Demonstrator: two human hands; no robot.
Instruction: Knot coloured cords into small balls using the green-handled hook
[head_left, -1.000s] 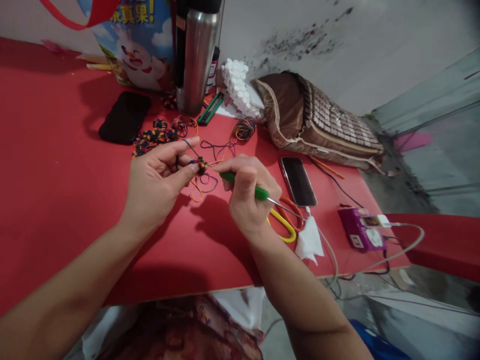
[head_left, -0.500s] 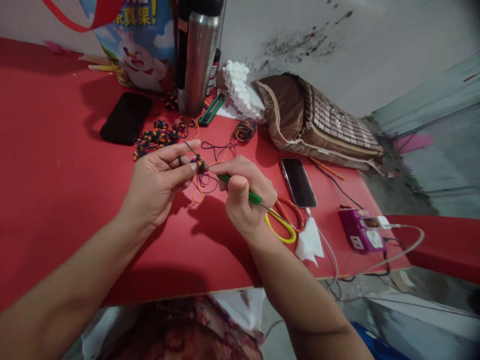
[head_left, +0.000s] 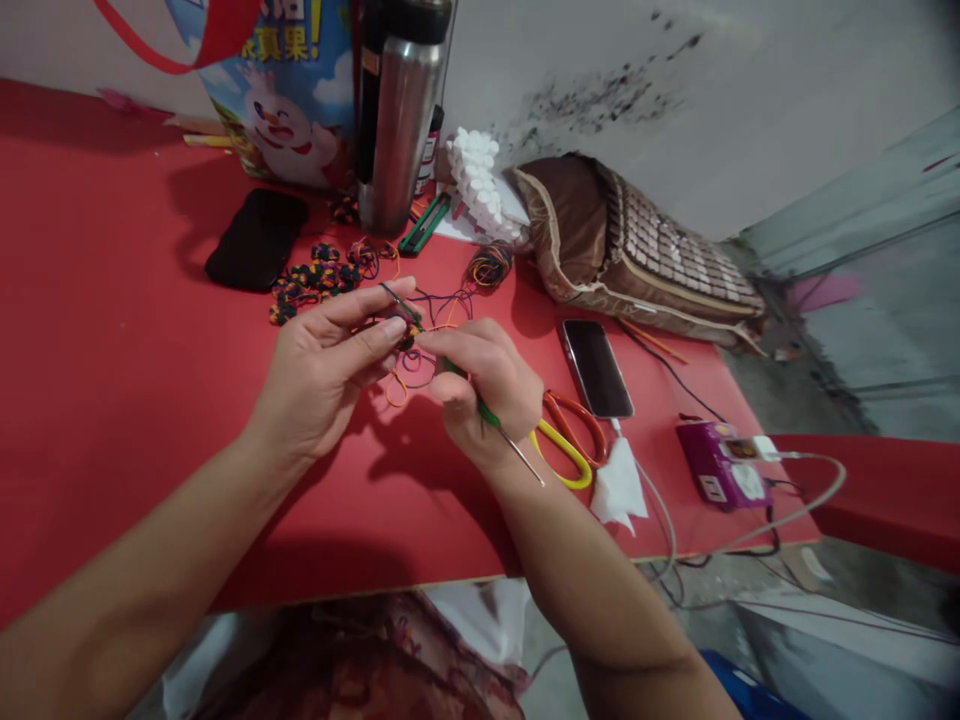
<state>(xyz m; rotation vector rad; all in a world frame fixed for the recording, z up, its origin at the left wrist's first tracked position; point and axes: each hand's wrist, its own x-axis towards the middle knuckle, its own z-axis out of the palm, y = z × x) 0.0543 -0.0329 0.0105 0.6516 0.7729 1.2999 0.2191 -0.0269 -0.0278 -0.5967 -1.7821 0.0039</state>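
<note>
My left hand (head_left: 319, 365) pinches a small crocheted piece (head_left: 409, 332) of dark green, orange and purple yarn, with a dark strand running over the raised index finger. In my right hand (head_left: 487, 385) is a crochet hook (head_left: 491, 415) with a green handle; its rear metal end points down toward the wrist. The working tip is hidden by the fingers and the piece. Loose yarn loops (head_left: 399, 388) hang below the piece on the red table. Behind the hands lie a small ball of yarn (head_left: 489, 264) and several finished crocheted bits (head_left: 311, 280).
A black phone (head_left: 256, 240), a steel thermos (head_left: 401, 120), a green cutter (head_left: 424, 225) and a printed bag (head_left: 300, 110) stand or lie at the back. Rightward are scissors (head_left: 574, 440), another phone (head_left: 597, 368), a tissue (head_left: 621, 485), a purple power strip (head_left: 712, 462) and a cushion (head_left: 652, 240).
My right hand has turned, so the hook's rear end now points more steeply down toward the wrist. The left hand and the crocheted piece have shifted slightly right.
</note>
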